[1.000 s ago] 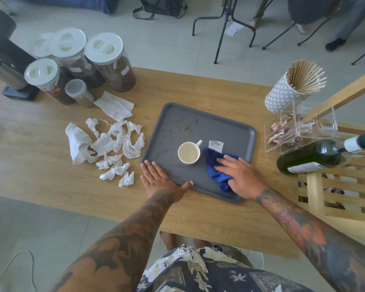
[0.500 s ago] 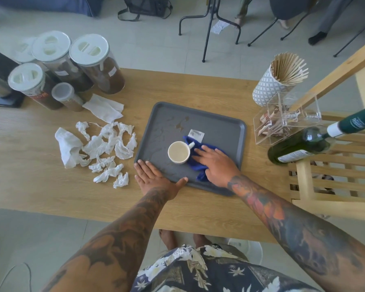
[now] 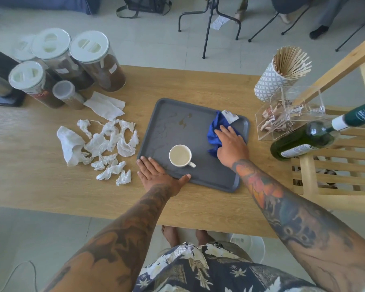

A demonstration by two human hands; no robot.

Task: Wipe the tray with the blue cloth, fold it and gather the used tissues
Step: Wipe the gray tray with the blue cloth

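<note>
Pressing flat: right hand [image 3: 230, 145] on blue cloth [image 3: 214, 131] by tray [image 3: 167, 114] edge, left hand [image 3: 156, 174] on near rim.

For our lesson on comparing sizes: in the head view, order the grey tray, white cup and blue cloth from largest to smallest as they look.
1. grey tray
2. blue cloth, partly hidden under the right hand
3. white cup

A white ceramic cup [image 3: 180, 155] and crumpled blue cloth [image 3: 216, 131] sit on the grey rectangular plastic tray [image 3: 198, 131]; crumpled white tissues [image 3: 105, 144] lie left of it.
</note>
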